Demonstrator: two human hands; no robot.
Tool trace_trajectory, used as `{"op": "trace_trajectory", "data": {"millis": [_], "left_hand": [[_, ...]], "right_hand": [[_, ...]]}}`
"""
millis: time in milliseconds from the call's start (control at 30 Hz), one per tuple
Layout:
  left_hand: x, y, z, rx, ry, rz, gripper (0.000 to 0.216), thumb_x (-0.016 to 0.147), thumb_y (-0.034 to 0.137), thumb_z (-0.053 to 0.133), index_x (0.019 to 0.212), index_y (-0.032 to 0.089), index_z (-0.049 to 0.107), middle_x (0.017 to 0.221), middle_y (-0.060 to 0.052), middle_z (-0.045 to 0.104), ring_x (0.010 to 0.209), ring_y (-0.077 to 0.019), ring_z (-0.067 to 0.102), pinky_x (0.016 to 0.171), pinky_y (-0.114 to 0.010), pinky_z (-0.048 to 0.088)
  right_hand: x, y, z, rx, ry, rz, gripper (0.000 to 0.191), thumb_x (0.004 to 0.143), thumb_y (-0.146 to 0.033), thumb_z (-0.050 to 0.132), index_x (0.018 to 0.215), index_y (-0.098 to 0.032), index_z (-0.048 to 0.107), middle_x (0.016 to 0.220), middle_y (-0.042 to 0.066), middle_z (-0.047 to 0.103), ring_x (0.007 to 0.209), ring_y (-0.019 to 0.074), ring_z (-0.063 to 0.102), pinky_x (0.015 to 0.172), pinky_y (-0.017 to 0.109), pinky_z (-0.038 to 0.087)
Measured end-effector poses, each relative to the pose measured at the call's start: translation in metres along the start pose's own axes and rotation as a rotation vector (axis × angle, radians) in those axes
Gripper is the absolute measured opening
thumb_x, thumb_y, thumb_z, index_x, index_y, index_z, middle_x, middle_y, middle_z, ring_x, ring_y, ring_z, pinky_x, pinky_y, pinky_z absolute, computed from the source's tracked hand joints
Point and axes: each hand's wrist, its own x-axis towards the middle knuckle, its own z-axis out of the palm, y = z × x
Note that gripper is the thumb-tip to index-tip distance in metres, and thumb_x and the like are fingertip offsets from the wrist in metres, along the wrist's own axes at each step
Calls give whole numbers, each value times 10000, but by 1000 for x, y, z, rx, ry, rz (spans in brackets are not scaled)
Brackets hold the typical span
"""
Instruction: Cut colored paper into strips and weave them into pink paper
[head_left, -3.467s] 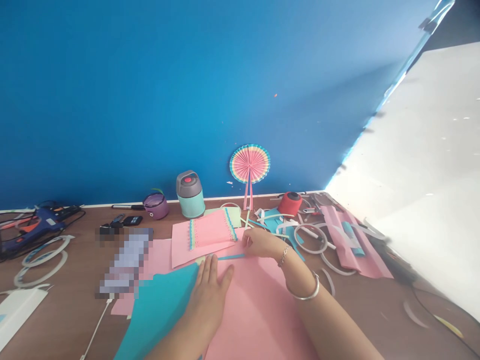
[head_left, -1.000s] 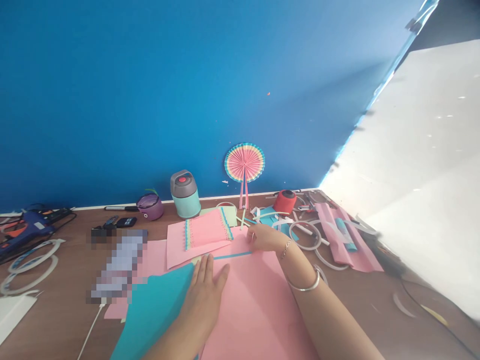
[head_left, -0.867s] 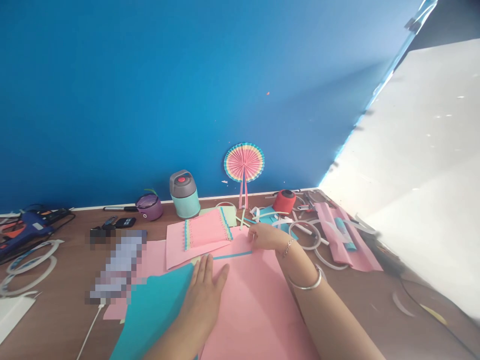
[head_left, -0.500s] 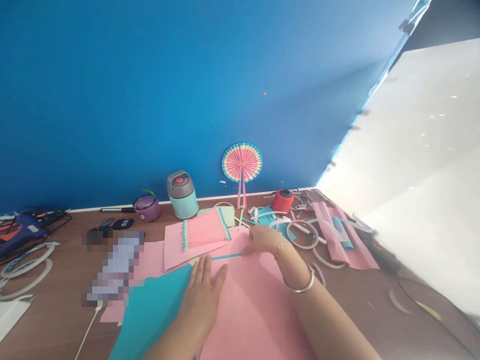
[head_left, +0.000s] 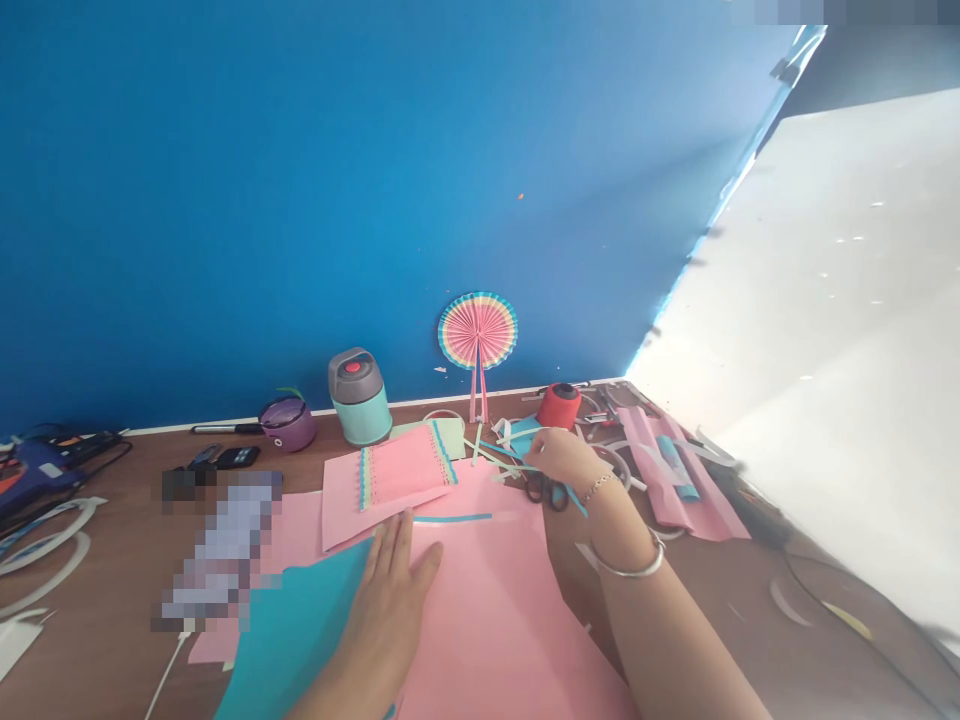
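My left hand (head_left: 394, 590) lies flat with its fingers together. It presses on a large pink sheet (head_left: 495, 610) and the edge of a teal sheet (head_left: 300, 630). A thin teal strip (head_left: 452, 518) lies along the pink sheet's far edge. My right hand (head_left: 568, 460) is over a pile of paper strips (head_left: 504, 447) near a red spool (head_left: 558, 404), with its fingers curled. Black scissors handles (head_left: 545, 490) show just under that hand. I cannot tell whether the fingers grip them. A folded pink piece with trimmed edges (head_left: 394, 475) lies beyond my left hand.
A round paper fan (head_left: 478, 332) leans on the blue wall. A teal flask (head_left: 358, 397) and a purple pot (head_left: 287, 423) stand at the back. Tape rings (head_left: 45, 530) and a glue gun (head_left: 37, 465) are at the left. Pink folded pieces (head_left: 667, 465) and white board (head_left: 840, 330) are at the right.
My right hand has left the end of the teal strip and moved right and away, to the strip pile by the red spool. The scissors handles now show. My left hand stays put.
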Motion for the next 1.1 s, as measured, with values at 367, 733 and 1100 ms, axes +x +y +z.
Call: {"op": "trace_trajectory", "data": {"millis": [367, 733, 1100], "left_hand": [[-2, 3, 4, 32, 82, 6, 661, 708, -89, 340, 1243, 240, 547, 1469, -166, 239, 1331, -359, 155, 1024, -594, 265], [-8, 2, 12, 25, 309, 87, 514, 764, -12, 344, 1118, 232, 625, 1485, -70, 271, 1354, -336, 212, 1016, -622, 270], [-10, 4, 10, 86, 507, 209, 424, 784, 25, 339, 1061, 189, 614, 1455, -72, 357, 1379, -224, 178, 1081, -618, 40]], "right_hand": [[8, 12, 0, -32, 198, -21, 215, 721, -106, 461, 711, -152, 670, 720, 81, 659, 640, 152, 570, 561, 226, 340], [19, -24, 42, -87, 179, -174, 164, 692, -99, 517, 642, -157, 662, 707, 93, 661, 702, 192, 569, 584, 247, 322], [25, -24, 52, -65, 273, -218, 203, 748, -87, 484, 766, -152, 675, 834, 95, 652, 843, 209, 544, 711, 255, 326]]}}
